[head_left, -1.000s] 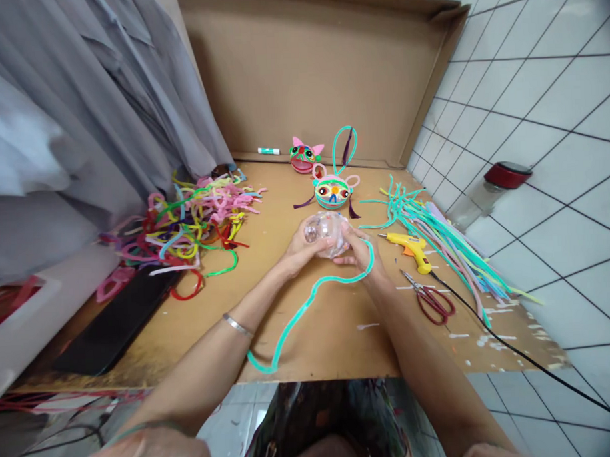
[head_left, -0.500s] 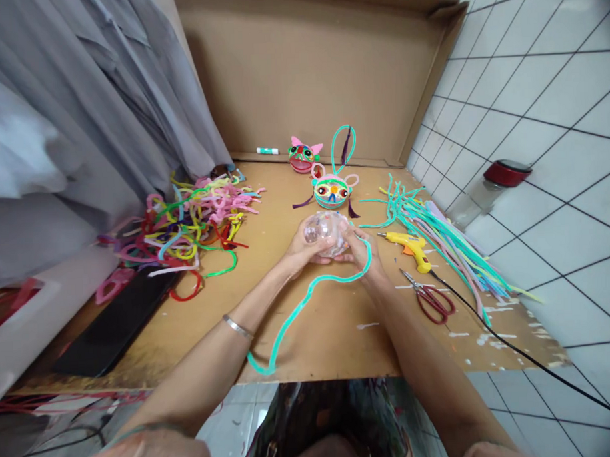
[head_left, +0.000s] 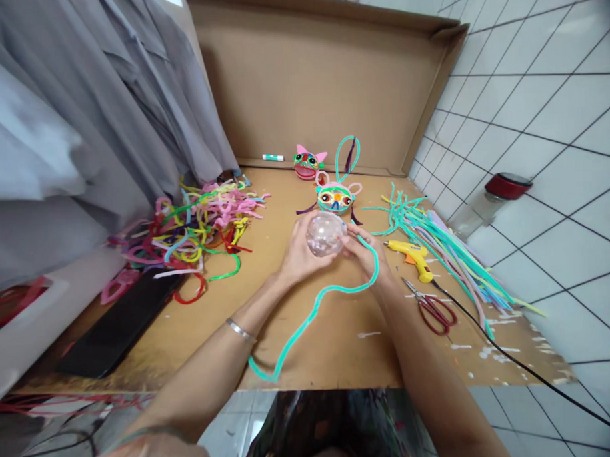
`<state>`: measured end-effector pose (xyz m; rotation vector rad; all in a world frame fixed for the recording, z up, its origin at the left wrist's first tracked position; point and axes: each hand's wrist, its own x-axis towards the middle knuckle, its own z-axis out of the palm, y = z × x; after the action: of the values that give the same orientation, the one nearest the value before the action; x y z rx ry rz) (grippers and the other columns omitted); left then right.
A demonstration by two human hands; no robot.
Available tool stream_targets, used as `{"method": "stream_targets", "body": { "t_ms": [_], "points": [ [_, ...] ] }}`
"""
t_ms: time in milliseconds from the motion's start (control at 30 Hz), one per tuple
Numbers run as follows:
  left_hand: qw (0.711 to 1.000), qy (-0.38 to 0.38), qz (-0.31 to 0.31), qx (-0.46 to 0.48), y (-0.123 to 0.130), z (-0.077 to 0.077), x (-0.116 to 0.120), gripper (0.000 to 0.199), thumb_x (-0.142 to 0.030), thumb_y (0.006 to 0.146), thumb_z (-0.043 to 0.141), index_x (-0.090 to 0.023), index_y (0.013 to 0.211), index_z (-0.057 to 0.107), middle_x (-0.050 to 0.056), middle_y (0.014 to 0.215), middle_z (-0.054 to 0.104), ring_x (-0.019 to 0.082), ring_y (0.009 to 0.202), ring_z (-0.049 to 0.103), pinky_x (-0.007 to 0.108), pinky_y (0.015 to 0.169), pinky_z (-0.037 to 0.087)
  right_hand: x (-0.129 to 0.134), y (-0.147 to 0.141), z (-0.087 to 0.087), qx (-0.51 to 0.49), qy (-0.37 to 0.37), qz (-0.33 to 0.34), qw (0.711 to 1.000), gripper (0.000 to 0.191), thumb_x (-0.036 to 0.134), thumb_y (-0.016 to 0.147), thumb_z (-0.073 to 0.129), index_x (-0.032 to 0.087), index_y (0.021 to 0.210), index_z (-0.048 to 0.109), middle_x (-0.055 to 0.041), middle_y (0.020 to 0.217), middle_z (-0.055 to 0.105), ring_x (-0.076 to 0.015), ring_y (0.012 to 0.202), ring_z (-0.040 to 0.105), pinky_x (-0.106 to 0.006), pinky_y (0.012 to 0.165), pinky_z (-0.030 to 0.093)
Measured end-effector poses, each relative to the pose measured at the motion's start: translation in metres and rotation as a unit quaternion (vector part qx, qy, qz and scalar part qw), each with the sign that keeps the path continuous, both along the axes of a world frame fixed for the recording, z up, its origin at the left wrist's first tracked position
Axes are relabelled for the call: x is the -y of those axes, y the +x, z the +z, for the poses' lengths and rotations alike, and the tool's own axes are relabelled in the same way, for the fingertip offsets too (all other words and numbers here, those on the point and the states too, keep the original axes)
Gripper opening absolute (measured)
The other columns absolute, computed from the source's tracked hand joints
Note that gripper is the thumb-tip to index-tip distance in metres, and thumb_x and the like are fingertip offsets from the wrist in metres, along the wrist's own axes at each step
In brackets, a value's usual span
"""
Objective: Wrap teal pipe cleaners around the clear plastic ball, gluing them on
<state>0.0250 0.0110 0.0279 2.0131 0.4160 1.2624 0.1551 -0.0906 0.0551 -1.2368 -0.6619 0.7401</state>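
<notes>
A clear plastic ball (head_left: pixel 326 234) is held above the middle of the table. My left hand (head_left: pixel 298 252) cups its left side and underside, fingers wrapped round it. My right hand (head_left: pixel 368 253) has its fingers closed at the ball's right side, with a long turquoise pipe cleaner (head_left: pixel 308 315) in them. That pipe cleaner curves down over my right wrist and trails toward the table's front edge near my left forearm. Just beyond the ball stands a lion-face ornament (head_left: pixel 335 198) with pink loop ears, dark tassels and a turquoise loop on top.
Behind sit a second face ornament (head_left: pixel 307 163) and a glue stick (head_left: pixel 273 157). On the right lie a yellow glue gun (head_left: pixel 411 257) with a black cord, red-handled scissors (head_left: pixel 432 311) and turquoise pipe cleaners (head_left: pixel 409 215). Tangled pipe cleaner pieces (head_left: pixel 204 218) and a black slab (head_left: pixel 121 321) lie left.
The ball has turned in my hands, and my left hand has shifted to its side and underside. My right fingers have moved slightly outward. The whole view has shifted a little.
</notes>
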Motion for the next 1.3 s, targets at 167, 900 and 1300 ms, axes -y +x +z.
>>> {"method": "stream_targets", "body": {
  "t_ms": [167, 900, 1300],
  "points": [
    [0.986, 0.136, 0.039, -0.085, -0.005, -0.003, 0.002, 0.081, -0.031, 0.07, 0.077, -0.024, 0.143, 0.043, 0.016, 0.154, 0.037, 0.037, 0.143, 0.036, 0.053, 0.115, 0.036, 0.002, -0.01, 0.002, -0.022, -0.007, 0.041, 0.999, 0.06, 0.052, 0.058, 0.083, 0.025, 0.11, 0.069, -0.0026, 0.105, 0.074, -0.0202, 0.087, 0.07, -0.03, 0.07, 0.059],
    [0.94, -0.247, -0.204, 0.117, 0.007, 0.002, 0.005, 0.113, -0.054, 0.047, 0.093, -0.022, 0.143, 0.043, 0.017, 0.147, 0.05, 0.037, 0.138, 0.047, 0.05, 0.115, 0.038, 0.011, 0.01, 0.009, -0.045, 0.108, 0.157, 0.981, 0.064, 0.043, 0.055, 0.087, 0.025, 0.113, 0.067, -0.0061, 0.113, 0.075, -0.0293, 0.108, 0.069, -0.043, 0.089, 0.058],
    [0.976, -0.131, 0.065, 0.16, 0.012, -0.007, 0.008, 0.102, -0.052, 0.048, 0.093, -0.023, 0.131, 0.042, 0.012, 0.137, 0.049, 0.03, 0.129, 0.052, 0.043, 0.112, 0.042, 0.001, -0.012, 0.001, 0.077, 0.089, -0.135, 0.984, 0.04, 0.048, 0.067, 0.079, 0.019, 0.091, 0.068, -0.003, 0.082, 0.071, -0.0168, 0.077, 0.066, -0.034, 0.077, 0.055]
  ]
}}
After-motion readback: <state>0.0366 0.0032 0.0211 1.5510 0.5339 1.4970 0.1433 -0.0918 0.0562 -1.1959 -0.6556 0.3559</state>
